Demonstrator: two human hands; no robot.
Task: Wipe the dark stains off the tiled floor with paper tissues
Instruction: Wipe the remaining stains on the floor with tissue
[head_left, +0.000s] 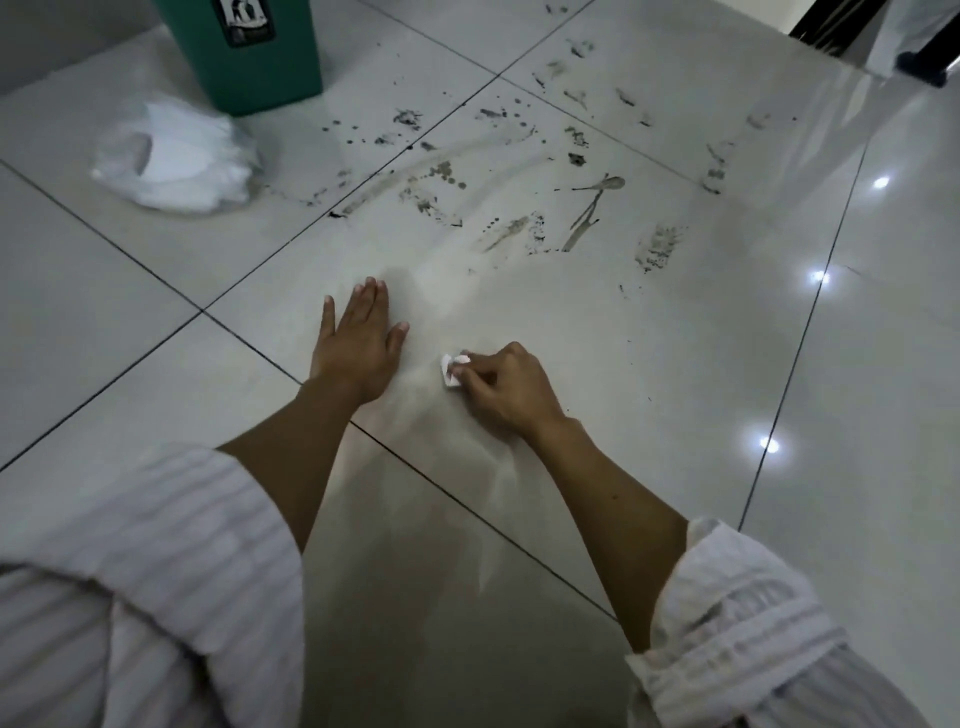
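Dark stains (519, 171) spread in smears and spots over the pale tiled floor (649, 364), beyond both hands. My right hand (506, 389) pinches a small crumpled white paper tissue (453, 368) against the floor, well short of the stains. My left hand (361, 340) lies flat on the tile with straight fingers, just left of the tissue. A faint pale wiped streak runs from the hands up toward the stains.
A green bin (249, 52) stands at the back left. A white plastic bag of tissues (179, 156) lies on the floor beside it. Dark furniture legs (924, 57) show at the top right. Black grout lines cross the floor.
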